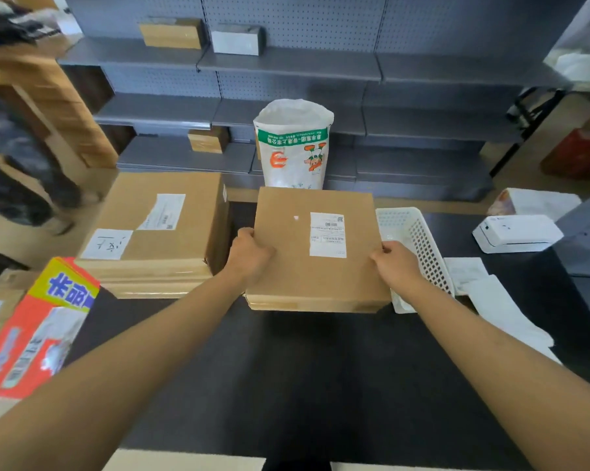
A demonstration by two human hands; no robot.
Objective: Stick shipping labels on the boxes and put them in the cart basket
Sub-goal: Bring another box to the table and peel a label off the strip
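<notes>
A flat brown cardboard box (307, 253) sits at the centre of the view over the dark table (269, 375), its top face up and slightly tilted toward the camera. A white shipping label (327, 234) is stuck on the top face, right of centre; its print is too small to read. A small white fleck lies on the cardboard just left of the label.

The left hand (249, 253) grips the box's left edge, fingers curled over it. The right hand (397, 261) grips the right edge, fingers curled onto the top face. Whether the box's underside touches the table cannot be told; a shadow shows beneath its near edge.

Just right of the box, touching or nearly touching it, lies a white perforated plastic basket (419, 243). Loose white papers (490, 300) lie on the table beside the basket. Further right stands a white label printer (516, 232).

Left of the held box, a larger cardboard box (157, 232) rests on the table, bearing a printed label and a white sheet with handwriting. A red and yellow printed carton (32, 331) stands at the near left.

Behind the held box stands a white sack with green and orange print (295, 147). Grey metal shelving (286, 66) runs across the background, carrying several small boxes.
</notes>
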